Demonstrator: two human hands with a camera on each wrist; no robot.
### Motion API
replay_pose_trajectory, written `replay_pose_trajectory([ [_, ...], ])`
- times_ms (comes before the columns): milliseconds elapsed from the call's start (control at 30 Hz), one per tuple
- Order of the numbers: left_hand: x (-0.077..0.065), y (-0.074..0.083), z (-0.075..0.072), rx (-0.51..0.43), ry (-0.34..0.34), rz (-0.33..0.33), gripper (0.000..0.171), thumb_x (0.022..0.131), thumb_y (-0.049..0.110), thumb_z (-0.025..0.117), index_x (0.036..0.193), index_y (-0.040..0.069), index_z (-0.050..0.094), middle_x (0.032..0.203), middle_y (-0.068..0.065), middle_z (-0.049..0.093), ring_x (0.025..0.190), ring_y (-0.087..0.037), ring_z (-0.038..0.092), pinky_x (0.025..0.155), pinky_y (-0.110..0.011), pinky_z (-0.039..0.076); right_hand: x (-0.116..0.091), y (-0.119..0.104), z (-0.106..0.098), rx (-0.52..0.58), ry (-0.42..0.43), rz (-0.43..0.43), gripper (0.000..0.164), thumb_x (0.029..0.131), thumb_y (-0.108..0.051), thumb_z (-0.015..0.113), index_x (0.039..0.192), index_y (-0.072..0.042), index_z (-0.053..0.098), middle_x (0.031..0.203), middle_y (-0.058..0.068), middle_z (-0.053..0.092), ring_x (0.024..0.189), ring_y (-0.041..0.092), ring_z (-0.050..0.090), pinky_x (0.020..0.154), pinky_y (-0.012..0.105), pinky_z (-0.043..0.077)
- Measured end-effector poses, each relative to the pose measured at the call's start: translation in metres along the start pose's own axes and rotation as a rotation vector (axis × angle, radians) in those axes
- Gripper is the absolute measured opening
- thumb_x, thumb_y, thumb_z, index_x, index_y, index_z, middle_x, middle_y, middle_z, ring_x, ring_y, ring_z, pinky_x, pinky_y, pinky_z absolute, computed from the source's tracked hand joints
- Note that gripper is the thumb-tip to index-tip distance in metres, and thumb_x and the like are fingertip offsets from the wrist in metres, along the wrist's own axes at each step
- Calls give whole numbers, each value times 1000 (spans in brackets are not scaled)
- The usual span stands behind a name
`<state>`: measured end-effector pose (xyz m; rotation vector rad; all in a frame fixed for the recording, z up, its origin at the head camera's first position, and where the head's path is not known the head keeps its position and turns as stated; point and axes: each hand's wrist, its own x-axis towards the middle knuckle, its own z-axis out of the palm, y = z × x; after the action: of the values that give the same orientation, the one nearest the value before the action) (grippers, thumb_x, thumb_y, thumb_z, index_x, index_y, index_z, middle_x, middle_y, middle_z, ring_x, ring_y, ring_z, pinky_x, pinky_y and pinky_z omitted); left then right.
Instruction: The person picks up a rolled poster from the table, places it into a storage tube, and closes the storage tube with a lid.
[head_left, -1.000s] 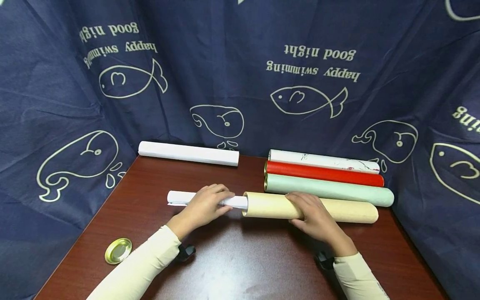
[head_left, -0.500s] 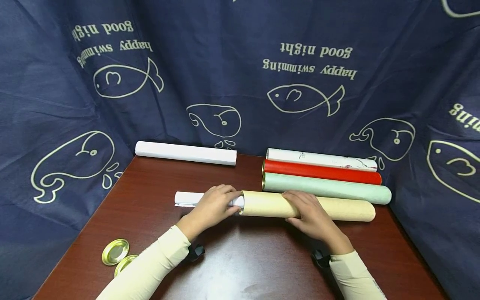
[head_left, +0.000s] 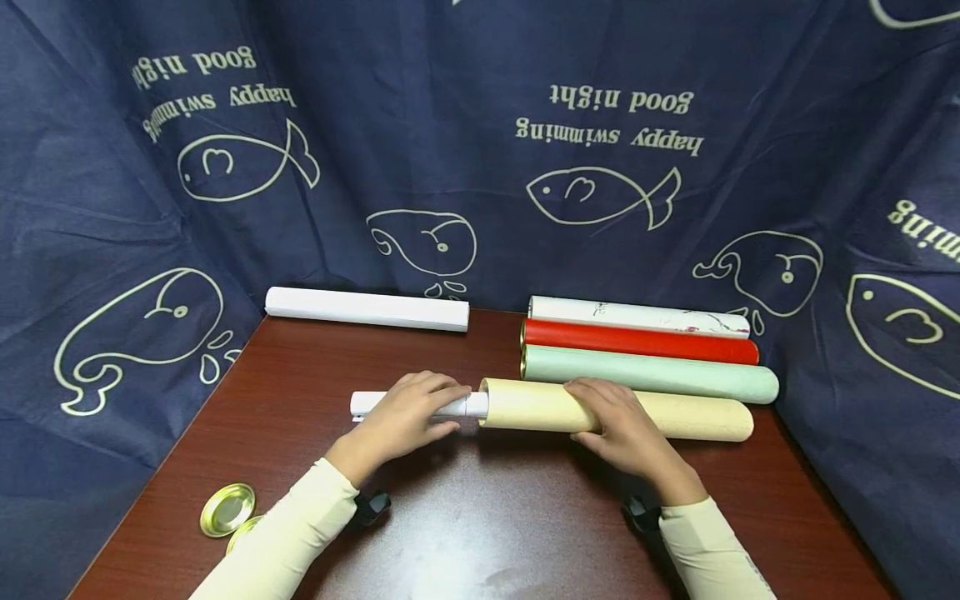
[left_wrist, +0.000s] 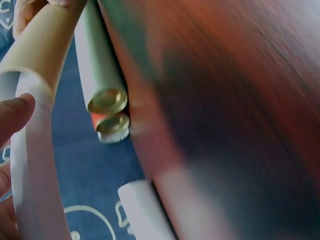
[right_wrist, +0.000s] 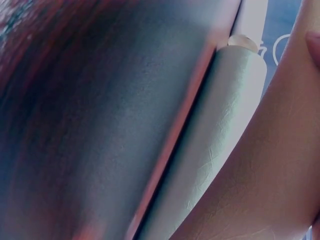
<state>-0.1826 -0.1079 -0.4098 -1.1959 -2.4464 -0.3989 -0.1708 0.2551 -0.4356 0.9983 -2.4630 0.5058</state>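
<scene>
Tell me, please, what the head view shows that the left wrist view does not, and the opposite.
Only the head view: two gold lids and the cream sleeves.
Only the left wrist view: the gold end of the green tube face-on; the head view catches it edge-on.
Both: a white roll reaching into the tan tube, the left hand on that roll, the right hand on the tube.

I count two hands of my own: one left hand (head_left: 401, 421), one right hand (head_left: 618, 429). Tubes, four: one cream tube (head_left: 697, 417), one pale green tube (head_left: 652, 373), one red tube (head_left: 637, 342), one patterned white tube (head_left: 637, 316). Paper rolls, two: one front white roll (head_left: 476, 405), one back white roll (head_left: 367, 309). Gold lids (head_left: 228, 510), two, the second partly hidden by my left sleeve (head_left: 277, 533). Black wrist pieces (head_left: 371, 506), two. Table (head_left: 525, 508), one. Printed whales (head_left: 442, 247), three; printed fish (head_left: 592, 188), three, one cut off at the edge of view.
</scene>
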Motion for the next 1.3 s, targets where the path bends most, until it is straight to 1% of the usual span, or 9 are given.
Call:
replay_pose_trajectory([
  [167, -15, -13, -10, 9, 24, -24, 49, 79, 27, 85, 123, 12, 69, 115, -3, 66, 105, -22, 62, 92, -44, 48, -1, 0, -2, 3, 5, 10, 72, 63, -15, 90, 128, -7, 60, 126, 10, 62, 118, 30, 55, 98, 50, 38],
  [367, -36, -26, -26, 1, 11, -98, 48, 76, 27, 87, 118, 12, 72, 114, -4, 66, 105, -23, 61, 93, -46, 47, 0, 0, -2, 20, 7, 5, 72, 64, -15, 90, 129, -7, 59, 127, 10, 61, 119, 30, 54, 100, 50, 37],
  [467, -42, -28, -30, -17, 7, -110, 44, 77, 25, 87, 116, 12, 73, 110, -3, 66, 102, -22, 62, 89, -46, 49, -1, 1, -1, 17, 8, 2, 71, 64, -15, 90, 128, -7, 60, 127, 10, 61, 118, 30, 55, 99, 50, 38],
  [533, -44, -29, -30, -26, 10, -107, 41, 78, 24, 86, 116, 13, 74, 106, -2, 66, 98, -21, 62, 86, -45, 50, -2, 0, -1, 14, 11, -1, 71, 63, -15, 90, 128, -6, 60, 127, 10, 61, 118, 30, 55, 98, 50, 38],
  [700, -40, -27, -24, -30, 16, -103, 38, 79, 21, 85, 115, 12, 74, 101, 0, 66, 94, -19, 63, 81, -42, 51, -3, -1, 1, 14, 10, -6, 72, 63, -15, 90, 128, -7, 60, 126, 9, 61, 118, 30, 55, 98, 49, 38],
  [833, -31, -22, -19, -35, 7, -94, 37, 80, 23, 84, 115, 12, 74, 102, 0, 67, 95, -18, 62, 83, -41, 51, -3, -4, 2, 18, 7, -14, 73, 63, -15, 91, 129, -7, 60, 127, 8, 61, 118, 29, 55, 98, 48, 37],
  [1000, -19, -11, -13, -29, 10, -78, 37, 81, 24, 84, 114, 12, 74, 104, 0, 67, 95, -17, 63, 85, -39, 51, -2, -6, 3, 23, 10, -25, 74, 63, -15, 91, 130, -7, 60, 127, 7, 61, 118, 28, 55, 98, 48, 37],
  [1133, -9, -1, -6, -25, 25, -51, 35, 81, 26, 83, 112, 12, 74, 104, 0, 66, 95, -17, 62, 85, -37, 51, 0, -7, 4, 17, 5, -28, 74, 64, -16, 90, 130, -7, 60, 127, 7, 61, 119, 28, 55, 98, 48, 37],
  [1300, -1, 7, 2, -59, 64, -10, 32, 81, 24, 83, 108, 12, 74, 102, 1, 65, 94, -16, 60, 83, -33, 51, 0, -8, 5, 17, 6, -29, 73, 63, -17, 90, 129, -7, 60, 127, 7, 61, 118, 28, 55, 98, 47, 37],
])
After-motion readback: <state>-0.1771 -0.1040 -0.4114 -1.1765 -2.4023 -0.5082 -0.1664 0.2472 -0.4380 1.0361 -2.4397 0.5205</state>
